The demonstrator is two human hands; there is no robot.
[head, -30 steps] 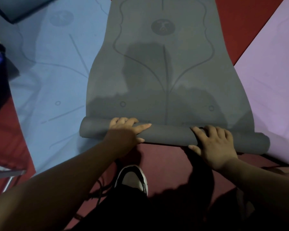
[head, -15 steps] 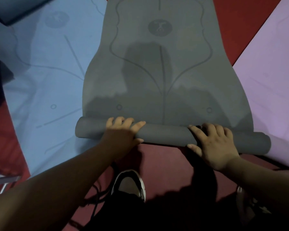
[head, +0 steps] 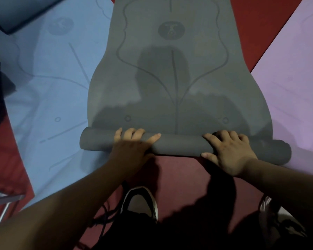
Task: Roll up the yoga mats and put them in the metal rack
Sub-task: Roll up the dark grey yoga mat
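Bending over the red floor [head: 184, 177], you reach both arms forward and down. Your left hand [head: 132, 148] and right hand [head: 229, 154] each close their grip on the rolled near end of the grey mat [head: 179, 87], fingers curled over its top. The rest lies flat ahead. The roll's ends overlap a blue mat [head: 49, 87] on the left and a lilac mat [head: 293, 78] on the right. Your shoe [head: 139, 201] stands near the roll.

A yoga studio — blue mat [head: 43, 87], grey mat [head: 170, 78] and lilac mat [head: 296, 78] spread across red flooring [head: 251, 24].
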